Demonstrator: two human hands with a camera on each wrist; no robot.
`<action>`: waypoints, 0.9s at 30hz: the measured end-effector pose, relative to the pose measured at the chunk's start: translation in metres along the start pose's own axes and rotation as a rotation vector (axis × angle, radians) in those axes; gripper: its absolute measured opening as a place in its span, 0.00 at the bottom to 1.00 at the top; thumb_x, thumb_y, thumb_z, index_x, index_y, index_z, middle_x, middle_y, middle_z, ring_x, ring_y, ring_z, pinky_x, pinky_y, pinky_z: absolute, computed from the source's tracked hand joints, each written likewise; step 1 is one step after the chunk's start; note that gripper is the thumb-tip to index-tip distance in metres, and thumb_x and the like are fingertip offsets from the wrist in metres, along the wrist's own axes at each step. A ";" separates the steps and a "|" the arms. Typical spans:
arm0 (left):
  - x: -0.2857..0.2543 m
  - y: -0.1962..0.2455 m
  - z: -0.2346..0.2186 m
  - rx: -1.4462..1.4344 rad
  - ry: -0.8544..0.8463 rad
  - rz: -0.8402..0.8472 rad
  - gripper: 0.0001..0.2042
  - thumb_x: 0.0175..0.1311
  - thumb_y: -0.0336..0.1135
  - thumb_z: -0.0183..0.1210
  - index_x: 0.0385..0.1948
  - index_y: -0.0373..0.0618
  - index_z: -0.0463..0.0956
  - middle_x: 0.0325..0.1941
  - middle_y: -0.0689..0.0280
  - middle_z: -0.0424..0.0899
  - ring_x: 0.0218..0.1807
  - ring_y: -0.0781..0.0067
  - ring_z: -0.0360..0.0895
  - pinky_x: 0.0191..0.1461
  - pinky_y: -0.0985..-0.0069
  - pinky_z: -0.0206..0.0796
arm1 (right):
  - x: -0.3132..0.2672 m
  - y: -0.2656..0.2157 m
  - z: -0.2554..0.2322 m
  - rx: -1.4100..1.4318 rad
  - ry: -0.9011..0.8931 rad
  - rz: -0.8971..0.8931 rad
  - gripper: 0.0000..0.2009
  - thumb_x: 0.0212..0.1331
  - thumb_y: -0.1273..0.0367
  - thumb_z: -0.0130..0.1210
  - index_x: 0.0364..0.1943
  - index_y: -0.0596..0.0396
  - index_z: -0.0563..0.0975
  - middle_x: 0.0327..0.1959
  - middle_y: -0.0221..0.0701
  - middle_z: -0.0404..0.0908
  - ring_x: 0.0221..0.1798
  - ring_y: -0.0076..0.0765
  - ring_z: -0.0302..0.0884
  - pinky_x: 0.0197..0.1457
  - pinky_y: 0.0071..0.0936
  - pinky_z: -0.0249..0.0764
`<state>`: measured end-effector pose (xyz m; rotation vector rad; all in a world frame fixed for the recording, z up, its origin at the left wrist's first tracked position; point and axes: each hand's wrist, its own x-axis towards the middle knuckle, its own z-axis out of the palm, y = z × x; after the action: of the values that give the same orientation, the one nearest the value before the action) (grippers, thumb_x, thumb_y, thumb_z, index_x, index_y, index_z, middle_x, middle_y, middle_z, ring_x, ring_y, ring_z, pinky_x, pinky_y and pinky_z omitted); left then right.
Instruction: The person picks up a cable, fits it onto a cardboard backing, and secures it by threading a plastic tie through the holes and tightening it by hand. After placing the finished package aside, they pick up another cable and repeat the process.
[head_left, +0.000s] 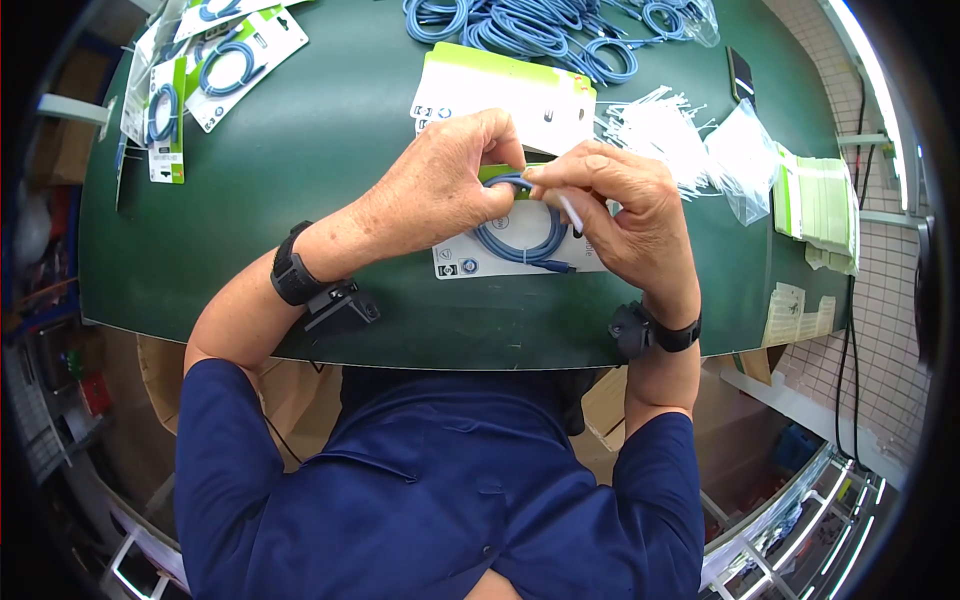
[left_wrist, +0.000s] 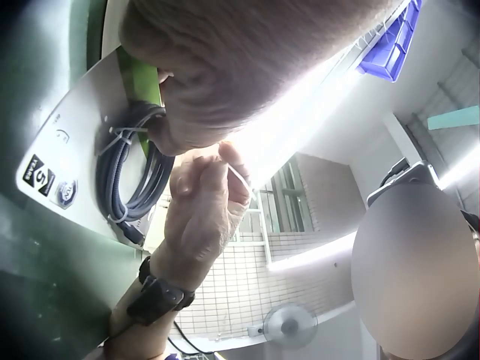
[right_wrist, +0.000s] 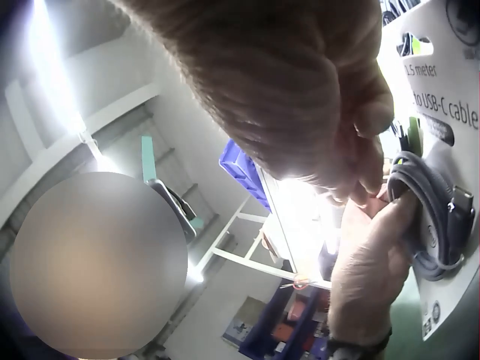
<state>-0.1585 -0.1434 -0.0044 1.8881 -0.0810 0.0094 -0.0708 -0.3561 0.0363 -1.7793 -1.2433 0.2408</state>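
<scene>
Two grips, a person's bare hands, meeting above a green table (head_left: pixel 330 110).

Left grip (head_left: pixel 440 175): thumb and fingers curled round the far edge of a coil.
Right grip (head_left: pixel 625 205): thumb and forefinger pinching a thin white tie (head_left: pixel 571 212), its tail slanting down beside the fingers.
One cable coil (left_wrist: pixel 113 184), blue-grey: directly below both grips, its far part partly hidden by the fingers; plug end toward the person.
One backing card (head_left: pixel 455 252), white and green, printed "1.5 meter" and "to USB-C cable": beneath the coil, flat, its near edge on the person's side of the grips.

One fanned stack of white-and-green cards (head_left: pixel 500 92): just beyond the grips.
One heap of loose blue cables (head_left: pixel 520 28): farther beyond, past that stack.
Several carded cables (head_left: pixel 235 75): well apart, beyond and to the left of the left grip.
One pile of loose white ties (head_left: pixel 655 130): just beyond the right grip, slightly to its right.
One clear bag (head_left: pixel 742 165): right of that pile.
One upright row of cards (head_left: pixel 825 205): well to the right of the right grip.
One dark phone-like slab (head_left: pixel 740 75): beyond and right of the right grip.
</scene>
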 end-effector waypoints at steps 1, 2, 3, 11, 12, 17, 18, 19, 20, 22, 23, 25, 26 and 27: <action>0.000 0.001 0.000 -0.002 0.004 0.000 0.08 0.58 0.21 0.62 0.39 0.37 0.78 0.39 0.68 0.83 0.45 0.80 0.80 0.56 0.77 0.76 | 0.000 0.000 -0.001 0.052 -0.040 0.020 0.11 0.59 0.79 0.67 0.46 0.58 0.88 0.36 0.34 0.88 0.36 0.28 0.82 0.38 0.23 0.77; 0.000 0.003 -0.001 -0.003 0.012 0.008 0.08 0.58 0.21 0.62 0.40 0.37 0.78 0.39 0.68 0.84 0.45 0.79 0.80 0.57 0.76 0.76 | 0.000 0.000 -0.003 0.104 -0.080 0.040 0.11 0.58 0.80 0.67 0.45 0.59 0.88 0.36 0.34 0.88 0.37 0.28 0.82 0.39 0.23 0.77; 0.001 0.005 -0.001 -0.004 0.018 0.015 0.08 0.59 0.22 0.61 0.40 0.36 0.79 0.39 0.67 0.84 0.46 0.79 0.80 0.57 0.75 0.76 | 0.000 0.000 -0.005 0.103 -0.082 0.039 0.11 0.58 0.80 0.67 0.45 0.59 0.88 0.36 0.34 0.88 0.37 0.28 0.82 0.39 0.23 0.77; 0.001 0.004 -0.003 0.000 0.018 0.075 0.10 0.58 0.25 0.61 0.41 0.36 0.81 0.41 0.56 0.88 0.50 0.62 0.86 0.58 0.65 0.77 | -0.001 0.002 -0.009 0.185 -0.132 0.031 0.14 0.54 0.82 0.68 0.45 0.57 0.89 0.35 0.32 0.87 0.38 0.28 0.83 0.39 0.23 0.77; 0.001 0.004 -0.003 -0.005 0.014 0.069 0.10 0.58 0.25 0.61 0.41 0.36 0.81 0.41 0.56 0.88 0.50 0.62 0.86 0.58 0.66 0.77 | -0.001 0.001 -0.009 0.154 -0.115 0.027 0.14 0.53 0.82 0.68 0.45 0.56 0.89 0.35 0.32 0.87 0.38 0.29 0.83 0.39 0.24 0.77; 0.001 0.007 -0.006 -0.009 0.021 0.069 0.10 0.58 0.25 0.61 0.41 0.36 0.81 0.40 0.55 0.88 0.49 0.63 0.86 0.56 0.67 0.77 | 0.000 -0.004 -0.001 0.008 -0.001 -0.020 0.13 0.52 0.81 0.70 0.42 0.55 0.89 0.34 0.32 0.86 0.37 0.30 0.82 0.38 0.25 0.76; 0.001 0.008 -0.007 -0.020 0.017 0.063 0.10 0.58 0.24 0.61 0.41 0.36 0.81 0.40 0.55 0.88 0.48 0.63 0.86 0.55 0.67 0.77 | 0.001 -0.005 0.001 -0.032 0.040 -0.041 0.12 0.51 0.81 0.70 0.41 0.55 0.89 0.34 0.32 0.86 0.36 0.31 0.82 0.38 0.26 0.76; 0.001 0.009 -0.008 -0.032 0.014 0.058 0.10 0.58 0.24 0.61 0.41 0.36 0.81 0.39 0.55 0.88 0.47 0.64 0.86 0.55 0.67 0.77 | 0.002 -0.005 0.003 -0.036 0.035 -0.047 0.12 0.51 0.81 0.70 0.41 0.55 0.89 0.34 0.32 0.86 0.36 0.31 0.82 0.38 0.26 0.76; 0.001 0.010 -0.009 -0.043 0.010 0.051 0.10 0.57 0.24 0.60 0.41 0.36 0.81 0.39 0.55 0.88 0.46 0.64 0.86 0.54 0.67 0.77 | 0.003 -0.005 0.004 -0.098 0.077 -0.132 0.12 0.51 0.81 0.71 0.40 0.54 0.88 0.34 0.31 0.86 0.35 0.31 0.81 0.37 0.26 0.75; 0.001 0.014 -0.014 -0.035 0.009 0.054 0.09 0.58 0.22 0.60 0.41 0.35 0.80 0.40 0.58 0.87 0.48 0.68 0.85 0.57 0.70 0.76 | 0.005 -0.003 0.006 -0.218 0.162 -0.301 0.13 0.50 0.81 0.72 0.39 0.53 0.87 0.34 0.31 0.86 0.34 0.31 0.79 0.36 0.26 0.73; 0.001 0.017 -0.016 -0.026 -0.001 0.053 0.09 0.58 0.20 0.59 0.41 0.35 0.80 0.40 0.62 0.86 0.49 0.73 0.83 0.60 0.72 0.75 | 0.005 -0.002 0.008 -0.218 0.155 -0.305 0.13 0.50 0.81 0.72 0.39 0.53 0.87 0.34 0.31 0.86 0.34 0.31 0.79 0.36 0.26 0.73; 0.000 0.019 -0.019 -0.019 -0.008 0.050 0.09 0.59 0.19 0.58 0.41 0.34 0.79 0.41 0.65 0.85 0.51 0.78 0.82 0.64 0.75 0.74 | 0.005 0.001 0.011 -0.215 0.186 -0.375 0.14 0.48 0.82 0.73 0.38 0.51 0.86 0.34 0.30 0.86 0.33 0.32 0.78 0.35 0.26 0.72; 0.000 0.020 -0.020 -0.023 -0.012 0.038 0.09 0.59 0.18 0.58 0.40 0.34 0.79 0.41 0.65 0.85 0.51 0.77 0.82 0.65 0.75 0.74 | 0.005 0.002 0.012 -0.215 0.203 -0.409 0.15 0.47 0.82 0.74 0.37 0.51 0.85 0.34 0.30 0.87 0.32 0.32 0.77 0.34 0.26 0.71; 0.000 0.021 -0.020 -0.027 -0.017 0.026 0.09 0.58 0.18 0.57 0.40 0.34 0.79 0.42 0.65 0.85 0.52 0.77 0.82 0.66 0.74 0.74 | 0.005 0.003 0.012 -0.215 0.200 -0.411 0.15 0.47 0.82 0.74 0.37 0.51 0.85 0.34 0.30 0.87 0.32 0.32 0.77 0.34 0.26 0.71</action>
<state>-0.1592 -0.1305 0.0220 1.8598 -0.1163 0.0100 -0.0746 -0.3455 0.0289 -1.6304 -1.4934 -0.3090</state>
